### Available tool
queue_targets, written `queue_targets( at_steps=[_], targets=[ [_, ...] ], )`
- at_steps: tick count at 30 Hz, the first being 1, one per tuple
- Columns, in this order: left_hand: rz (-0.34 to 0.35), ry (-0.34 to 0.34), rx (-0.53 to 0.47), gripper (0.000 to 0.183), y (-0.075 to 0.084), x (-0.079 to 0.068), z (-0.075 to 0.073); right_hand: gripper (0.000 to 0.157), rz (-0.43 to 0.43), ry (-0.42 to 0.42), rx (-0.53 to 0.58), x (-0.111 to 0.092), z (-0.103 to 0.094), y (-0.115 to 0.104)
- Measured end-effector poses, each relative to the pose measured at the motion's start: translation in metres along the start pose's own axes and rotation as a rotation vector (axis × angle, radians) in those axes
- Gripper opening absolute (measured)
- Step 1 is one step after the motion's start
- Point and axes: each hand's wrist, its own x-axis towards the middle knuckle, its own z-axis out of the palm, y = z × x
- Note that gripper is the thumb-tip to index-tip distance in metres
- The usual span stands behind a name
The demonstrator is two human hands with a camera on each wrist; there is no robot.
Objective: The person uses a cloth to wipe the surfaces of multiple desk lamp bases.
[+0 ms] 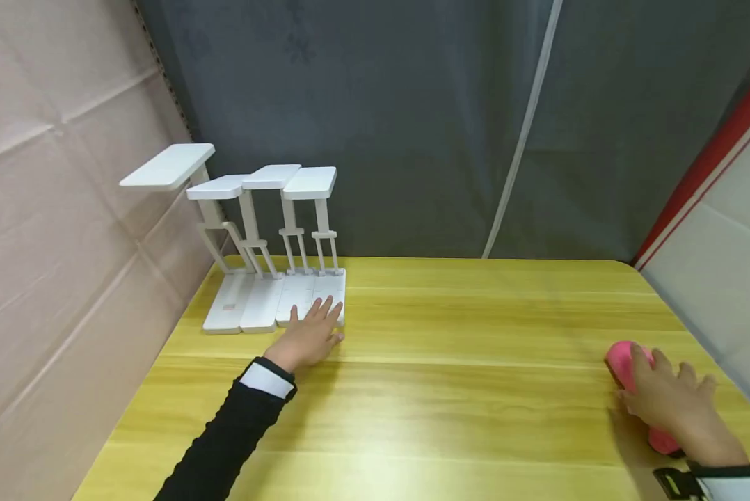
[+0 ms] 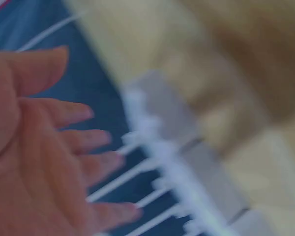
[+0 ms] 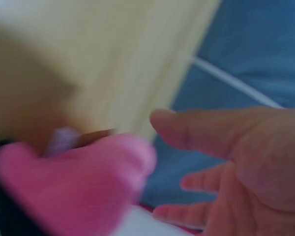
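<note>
Several white folding phone stands (image 1: 310,182) stand side by side at the far left of the table, their bases (image 1: 259,309) lined up. My left hand (image 1: 306,341) is spread above the front of the right-hand bases and holds nothing; whether it touches them I cannot tell. The left wrist view has the hand (image 2: 44,162) with its fingers extended, the blurred bases (image 2: 162,108) beyond. At the right, my right hand (image 1: 672,396) hovers over a pink soft-looking object (image 1: 622,358) with a dark underside, partly hidden by the hand. The right wrist view puts the pink object (image 3: 83,187) apart from the thumb.
The yellow wood-grain table (image 1: 444,362) extends between the hands. A dark grey curtain (image 1: 400,125) hangs along its back edge. Pale sheeting (image 1: 56,229) borders the left side, and a white panel with a red edge (image 1: 713,160) borders the right.
</note>
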Motion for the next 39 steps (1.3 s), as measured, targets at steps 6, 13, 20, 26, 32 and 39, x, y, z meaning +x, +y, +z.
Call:
queue_targets(
  at_steps=[6, 13, 20, 26, 32, 39],
  targets=[
    [0.048, -0.023, 0.081, 0.051, -0.011, 0.017, 0.025, 0.096, 0.079, 0.007, 0.038, 0.002, 0.029, 0.032],
    [0.051, -0.022, 0.122, 0.05, -0.003, 0.01, 0.028, 0.093, 0.111, 0.057, 0.102, 0.009, 0.045, 0.043],
    [0.126, -0.01, 0.16, 0.049, 0.02, -0.002, 0.034, 0.09, 0.096, 0.085, 0.102, 0.011, 0.046, 0.044],
    [0.201, 0.001, 0.227, 0.049, 0.052, -0.018, 0.043, 0.082, 0.095, 0.122, 0.092, 0.009, 0.048, 0.042],
    [0.237, -0.003, 0.349, 0.055, 0.082, -0.036, 0.05, 0.08, 0.098, 0.135, 0.087, 0.008, 0.049, 0.042],
    [0.277, 0.025, 0.441, 0.058, 0.112, -0.051, 0.059, 0.076, 0.066, 0.151, 0.089, 0.009, 0.048, 0.043]
  ],
)
